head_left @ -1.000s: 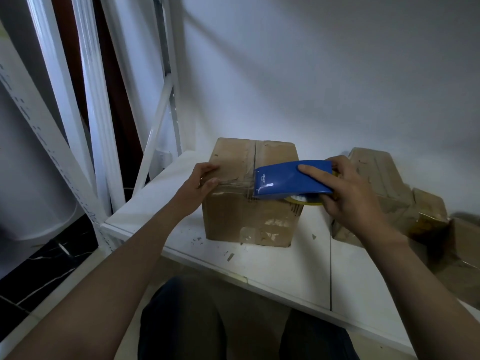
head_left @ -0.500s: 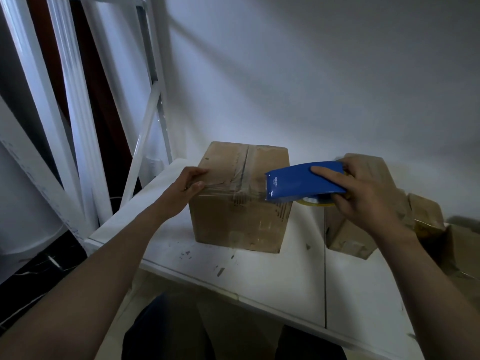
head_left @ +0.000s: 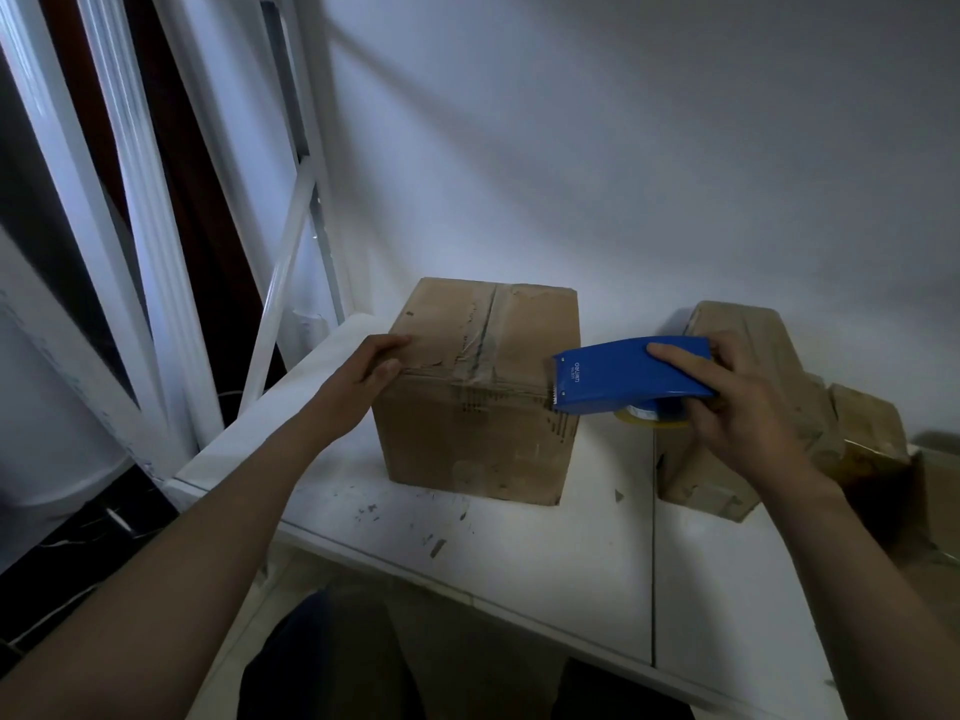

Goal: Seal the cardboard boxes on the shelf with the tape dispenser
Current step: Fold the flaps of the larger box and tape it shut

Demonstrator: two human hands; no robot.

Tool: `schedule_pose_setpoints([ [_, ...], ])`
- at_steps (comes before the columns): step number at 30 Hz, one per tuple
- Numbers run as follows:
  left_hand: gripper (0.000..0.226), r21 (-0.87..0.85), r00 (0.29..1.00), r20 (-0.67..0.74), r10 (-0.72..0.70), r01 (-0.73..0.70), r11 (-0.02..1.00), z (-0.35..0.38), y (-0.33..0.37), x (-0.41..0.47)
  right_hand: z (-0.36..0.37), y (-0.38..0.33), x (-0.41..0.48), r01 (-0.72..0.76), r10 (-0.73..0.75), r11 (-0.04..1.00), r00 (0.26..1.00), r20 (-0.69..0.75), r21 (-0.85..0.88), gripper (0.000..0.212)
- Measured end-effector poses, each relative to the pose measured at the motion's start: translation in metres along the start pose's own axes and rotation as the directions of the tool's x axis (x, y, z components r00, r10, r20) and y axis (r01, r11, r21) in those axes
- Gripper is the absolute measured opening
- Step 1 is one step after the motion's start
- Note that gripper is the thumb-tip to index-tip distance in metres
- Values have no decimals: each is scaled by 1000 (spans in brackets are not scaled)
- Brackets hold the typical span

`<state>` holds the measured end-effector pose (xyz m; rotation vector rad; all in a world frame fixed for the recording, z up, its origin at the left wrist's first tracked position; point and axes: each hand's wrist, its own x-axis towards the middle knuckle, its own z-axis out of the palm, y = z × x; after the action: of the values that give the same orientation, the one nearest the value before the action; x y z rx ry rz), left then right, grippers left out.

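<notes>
Tape dispenser (head_left: 623,377), roll half hidden, held in right hand (head_left: 748,415) grip; left hand (head_left: 363,379) grips box (head_left: 478,444) corner.

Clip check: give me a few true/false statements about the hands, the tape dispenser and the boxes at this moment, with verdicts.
1. The right hand grips the blue tape dispenser. True.
2. The left hand lies flat on the white shelf, clear of any box. False: it holds the near left top corner of the cardboard box.
3. The dispenser's toothed end is at that box's near right top edge. True.
4. Only one box stands on the shelf. False: other boxes lie to its right.
</notes>
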<state>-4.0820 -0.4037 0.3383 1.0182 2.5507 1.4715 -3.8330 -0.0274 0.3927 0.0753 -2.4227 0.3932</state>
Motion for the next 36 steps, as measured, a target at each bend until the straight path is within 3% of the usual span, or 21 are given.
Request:
schedule_pose_setpoints([
  [4, 31, 28, 999, -51, 4, -3, 1000, 10, 16, 0, 4, 4, -9, -66, 68, 996, 998, -19, 67, 75],
  [6, 35, 155, 994, -109, 13, 4, 988, 15, 24, 1, 6, 7, -17, -86, 90, 990, 996, -28, 108, 78],
  [9, 46, 594, 964, -185, 188, -43, 803, 24, 29, 2, 7, 6, -22, -107, 113, 983, 993, -30, 146, 78],
  [12, 48, 750, 954, -148, 261, -64, 658, 38, 47, 6, 8, 4, -23, -148, 153, 977, 988, -22, 152, 74],
  [22, 62, 758, 979, 119, 167, -198, 621, 101, 106, 42, 7, 3, -27, -162, 167, 975, 986, -16, 151, 77],
  [28, 52, 673, 985, 163, 50, -148, 725, 107, 121, 39, 14, 8, -31, -147, 154, 973, 988, -24, 176, 89],
  [31, 48, 658, 969, 243, 54, -206, 724, 103, 113, 41, 16, 10, -33, -142, 149, 965, 989, -13, 218, 96],
  [36, 47, 655, 949, 314, 40, -247, 714, 103, 103, 51, 3, 12, -31, -115, 113, 980, 993, 17, 164, 88],
])
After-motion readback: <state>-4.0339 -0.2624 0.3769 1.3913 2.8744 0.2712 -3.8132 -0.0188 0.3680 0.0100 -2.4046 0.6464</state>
